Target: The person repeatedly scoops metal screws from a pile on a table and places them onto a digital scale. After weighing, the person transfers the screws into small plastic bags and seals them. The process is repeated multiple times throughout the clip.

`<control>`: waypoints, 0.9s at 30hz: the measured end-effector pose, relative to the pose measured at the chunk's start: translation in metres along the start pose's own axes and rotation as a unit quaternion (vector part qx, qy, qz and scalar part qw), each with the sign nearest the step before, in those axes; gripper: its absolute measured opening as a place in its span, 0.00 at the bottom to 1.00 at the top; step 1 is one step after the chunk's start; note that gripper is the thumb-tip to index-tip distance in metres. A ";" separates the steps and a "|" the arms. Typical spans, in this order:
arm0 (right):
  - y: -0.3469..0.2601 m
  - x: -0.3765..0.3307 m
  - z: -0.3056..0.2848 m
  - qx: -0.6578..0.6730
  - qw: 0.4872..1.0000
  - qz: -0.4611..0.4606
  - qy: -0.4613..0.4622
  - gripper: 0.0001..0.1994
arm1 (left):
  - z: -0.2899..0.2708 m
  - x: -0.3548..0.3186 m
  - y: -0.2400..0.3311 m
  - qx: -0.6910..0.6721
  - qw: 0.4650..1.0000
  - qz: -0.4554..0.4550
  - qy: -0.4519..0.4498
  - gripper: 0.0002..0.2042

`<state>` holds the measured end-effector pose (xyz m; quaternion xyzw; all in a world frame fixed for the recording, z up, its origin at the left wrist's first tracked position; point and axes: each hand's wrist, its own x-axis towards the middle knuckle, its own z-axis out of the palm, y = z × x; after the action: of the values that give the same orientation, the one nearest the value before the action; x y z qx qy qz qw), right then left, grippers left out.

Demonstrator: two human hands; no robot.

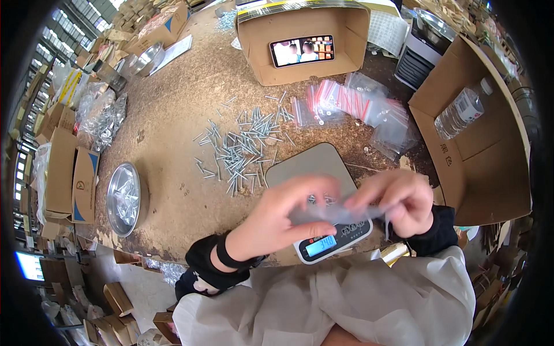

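A clear plastic bag (340,215), blurred by motion, stretches between my two hands over a kitchen-type digital scale (306,161). My left hand (283,213) curls around the bag's left end, with the thumb below and the fingers above. At the other end, my right hand (398,199) pinches the bag with bent fingers. A few screws (321,200) show between the hands; whether they lie on the scale or in the bag I cannot tell. The scale's lit blue display (320,247) faces me.
Loose screws (245,144) lie heaped beyond the scale. Red-edged plastic bags (346,104) are piled to their right. A phone (302,51) stands inside a cardboard box (257,60). A bottle (460,112) lies in another box (490,184). A metal bowl (143,202) holds filled bags.
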<state>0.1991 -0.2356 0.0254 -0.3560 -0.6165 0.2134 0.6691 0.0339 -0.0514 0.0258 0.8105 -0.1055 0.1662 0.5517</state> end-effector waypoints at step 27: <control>-0.007 0.002 0.028 -0.351 0.926 -0.110 -0.090 0.08 | 0.023 -0.018 0.002 0.099 0.991 0.064 -0.069 0.13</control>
<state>0.1714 -0.2329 0.0321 -0.4771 -0.7450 -0.0605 0.4623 0.0196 -0.0738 0.0131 0.8623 -0.1774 0.1546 0.4483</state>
